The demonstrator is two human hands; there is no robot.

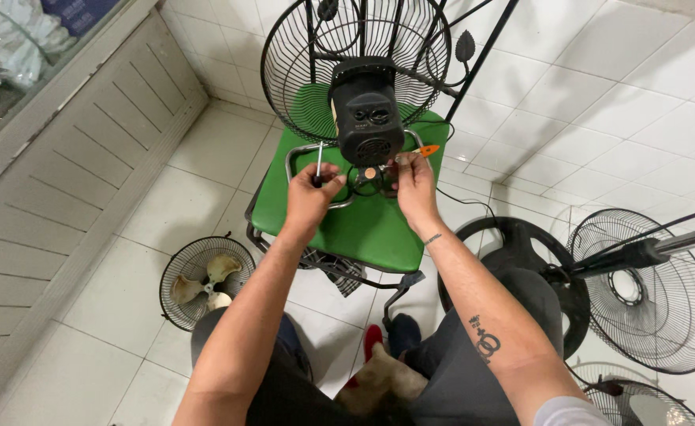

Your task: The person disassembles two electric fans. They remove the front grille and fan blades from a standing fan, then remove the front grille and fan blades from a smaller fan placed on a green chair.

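Observation:
A black fan motor housing [365, 118] with its rear wire grille [292, 47] stands on a green chair seat [363, 225]. My left hand [313, 193] is closed around a screwdriver [318, 162] whose metal shaft points upward, just left of the motor's base. My right hand [412, 180] pinches a small part at the motor's lower right, beside an orange-handled tool [426, 150]. A black cable loop [363, 183] lies on the seat between both hands.
A small caged fan with cream blades [205, 282] lies on the tiled floor at left. A round black fan base [513, 260], a pole and two wire grilles [651, 292] lie at right. Grey panelled wall runs along the left. My knees are below.

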